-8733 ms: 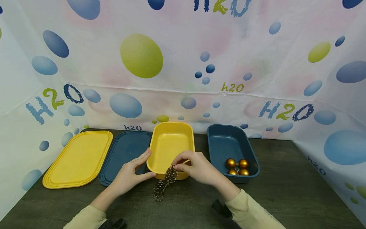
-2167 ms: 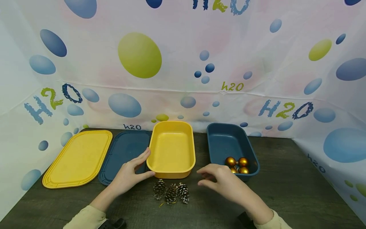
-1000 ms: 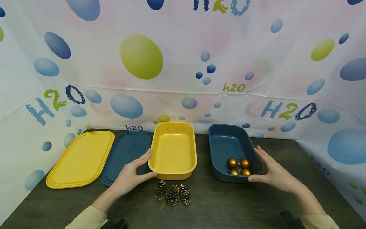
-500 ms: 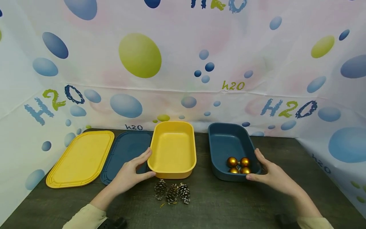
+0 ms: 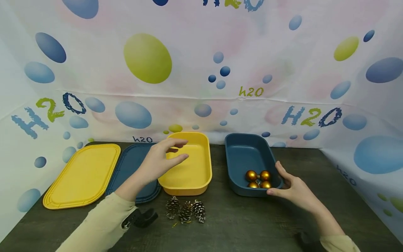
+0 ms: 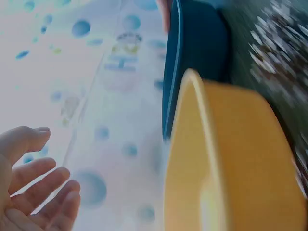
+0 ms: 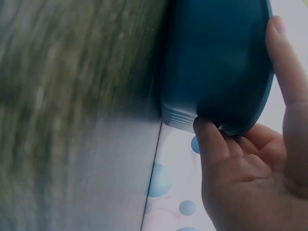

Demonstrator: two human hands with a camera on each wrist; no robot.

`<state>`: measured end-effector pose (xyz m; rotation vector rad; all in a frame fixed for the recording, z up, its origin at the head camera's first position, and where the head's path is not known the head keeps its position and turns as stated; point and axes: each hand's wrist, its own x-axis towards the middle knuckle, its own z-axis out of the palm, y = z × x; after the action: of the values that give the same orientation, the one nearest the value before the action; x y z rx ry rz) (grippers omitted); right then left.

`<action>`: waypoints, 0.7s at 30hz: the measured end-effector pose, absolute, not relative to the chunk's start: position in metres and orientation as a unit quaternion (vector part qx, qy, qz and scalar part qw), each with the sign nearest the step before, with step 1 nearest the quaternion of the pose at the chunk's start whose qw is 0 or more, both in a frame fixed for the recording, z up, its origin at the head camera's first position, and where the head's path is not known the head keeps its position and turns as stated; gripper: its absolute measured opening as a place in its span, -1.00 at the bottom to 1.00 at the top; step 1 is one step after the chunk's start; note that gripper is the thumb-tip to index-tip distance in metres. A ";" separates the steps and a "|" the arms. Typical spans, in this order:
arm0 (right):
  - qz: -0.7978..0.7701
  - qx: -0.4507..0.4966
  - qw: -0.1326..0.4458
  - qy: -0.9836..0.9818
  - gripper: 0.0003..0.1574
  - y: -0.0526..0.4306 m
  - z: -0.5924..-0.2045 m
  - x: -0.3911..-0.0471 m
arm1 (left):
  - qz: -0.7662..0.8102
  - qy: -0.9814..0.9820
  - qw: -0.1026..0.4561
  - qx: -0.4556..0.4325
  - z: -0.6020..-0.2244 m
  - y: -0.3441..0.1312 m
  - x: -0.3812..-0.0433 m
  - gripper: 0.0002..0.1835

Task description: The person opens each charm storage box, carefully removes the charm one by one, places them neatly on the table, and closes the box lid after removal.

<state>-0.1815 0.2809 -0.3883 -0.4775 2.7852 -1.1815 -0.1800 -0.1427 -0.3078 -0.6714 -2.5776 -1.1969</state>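
My left hand [image 5: 162,157] is raised over the left side of the yellow container [image 5: 188,191], fingers loosely bent and holding nothing. In the left wrist view the same hand [image 6: 38,183] hangs apart from the yellow wall. At the front right corner of the blue container [image 5: 248,157], my right hand [image 5: 294,189] grips with the thumb at the front rim and the fingers along the right side. Several shiny gold balls [image 5: 265,175] lie in that container's front part. A bunch of pine cones [image 5: 185,211] rests on the table before the yellow container.
To the left lie a yellow lid [image 5: 83,175] and a dark blue lid [image 5: 133,166], the blue one partly hidden by my left arm. A printed curtain [image 5: 189,70] rises behind the dark wooden table [image 5: 239,224].
The pine cones, earlier pinched by my right hand, now lie on the table. That hand went right to the blue container. My left hand has left the yellow container's side and risen over it.
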 end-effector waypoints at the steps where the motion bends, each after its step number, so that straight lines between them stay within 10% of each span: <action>1: -0.393 -0.157 0.040 0.905 0.21 0.281 -0.389 -0.182 | -0.412 -0.872 0.102 -0.242 -0.305 -0.133 -0.183 -0.55; 21: -0.408 -0.167 0.051 0.896 0.21 0.283 -0.393 -0.182 | -0.441 -0.848 -0.020 -0.295 -0.347 0.022 -0.216 -0.73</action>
<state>-0.1821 0.2834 -0.3928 -0.5074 2.7273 -1.2409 -0.2159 0.0219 -0.3472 -0.9378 -2.6978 -1.4025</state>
